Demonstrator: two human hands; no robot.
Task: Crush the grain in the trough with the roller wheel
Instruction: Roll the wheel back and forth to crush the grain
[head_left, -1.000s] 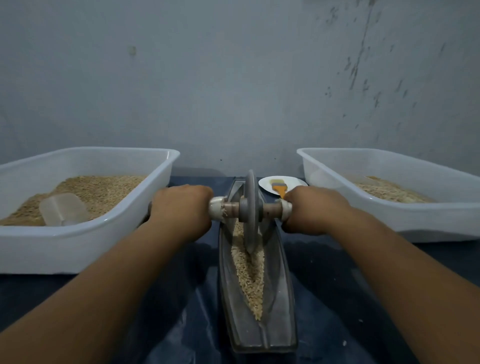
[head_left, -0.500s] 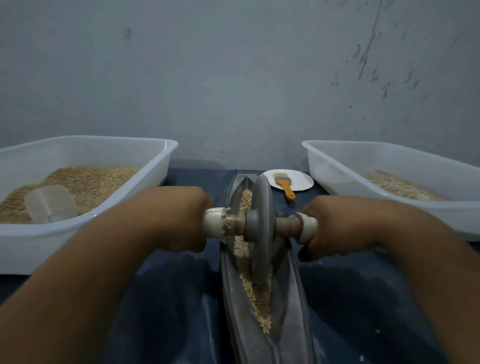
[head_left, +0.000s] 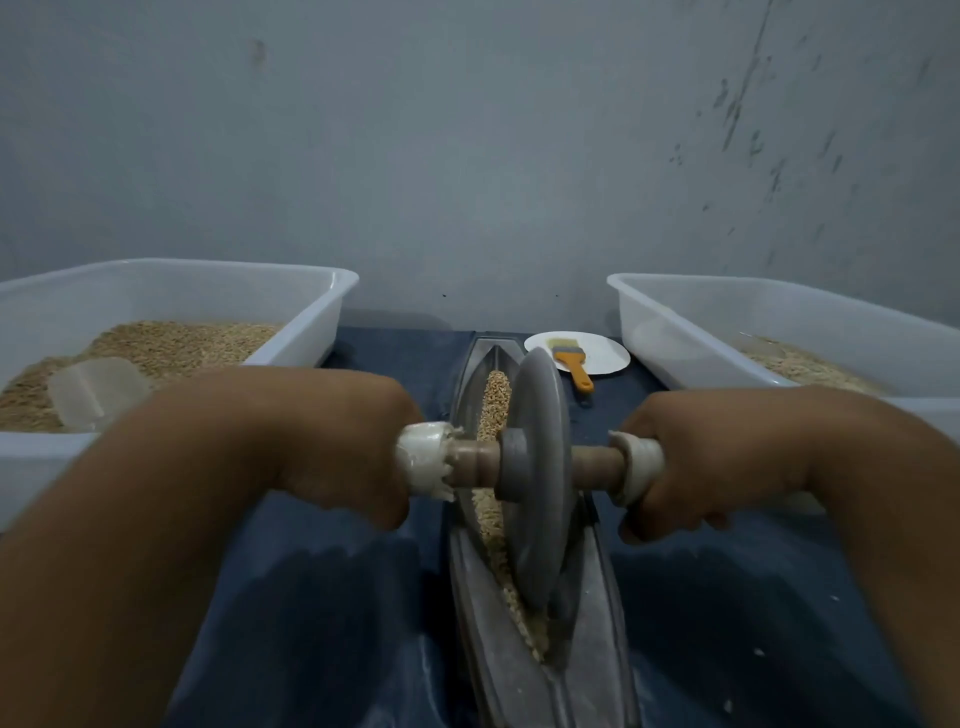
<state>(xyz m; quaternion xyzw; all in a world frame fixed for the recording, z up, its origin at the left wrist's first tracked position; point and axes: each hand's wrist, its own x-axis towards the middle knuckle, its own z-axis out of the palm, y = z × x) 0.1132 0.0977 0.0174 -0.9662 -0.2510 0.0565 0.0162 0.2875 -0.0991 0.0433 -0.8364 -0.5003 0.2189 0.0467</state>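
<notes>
A grey roller wheel (head_left: 537, 478) stands upright in a narrow grey boat-shaped trough (head_left: 592, 613) that runs away from me on the dark blue table. A wooden axle passes through the wheel, with white-wrapped ends. My left hand (head_left: 343, 441) grips the left end of the axle and my right hand (head_left: 706, 462) grips the right end. Tan grain (head_left: 496, 400) lies along the trough's groove, both beyond the wheel and under its near edge.
A white tub of grain (head_left: 311, 322) with a clear scoop (head_left: 96, 389) sits at the left. Another white tub (head_left: 670, 332) holding some grain is at the right. A white plate (head_left: 602, 353) with an orange-handled brush (head_left: 574, 366) lies behind the trough, near a grey wall.
Both hands have drawn the wheel toward me along the trough, from its far part to its near half. More grain now shows beyond the wheel.
</notes>
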